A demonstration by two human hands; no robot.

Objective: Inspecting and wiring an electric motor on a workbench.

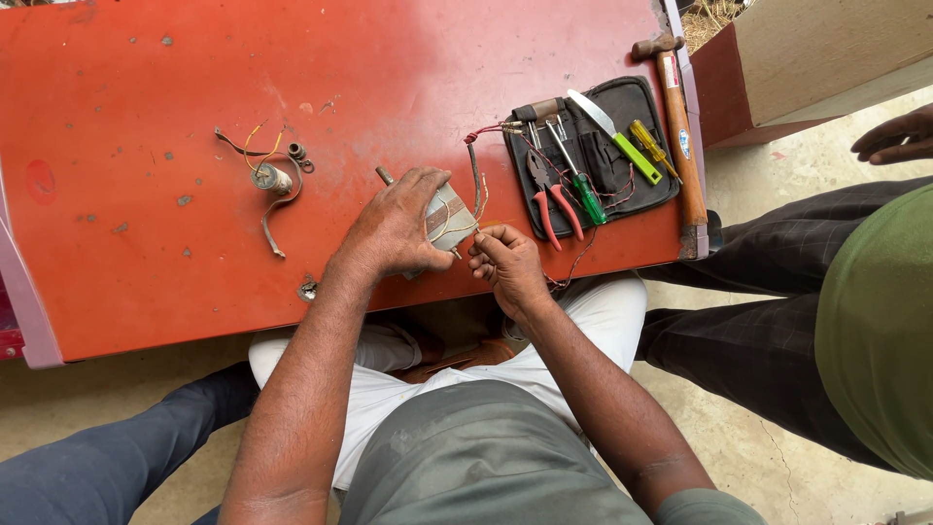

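Clasping motor (447, 216), left hand (394, 228) (fingers curled).

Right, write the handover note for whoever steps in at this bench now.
Left hand grips the small motor on the red table. Right hand pinches a wire at the motor's side. Tool pouch lies open beside it, pliers, screwdrivers and hammer unused. A capacitor with loose leads lies apart on the left. Done: motor out, in hand. Left: its wiring.
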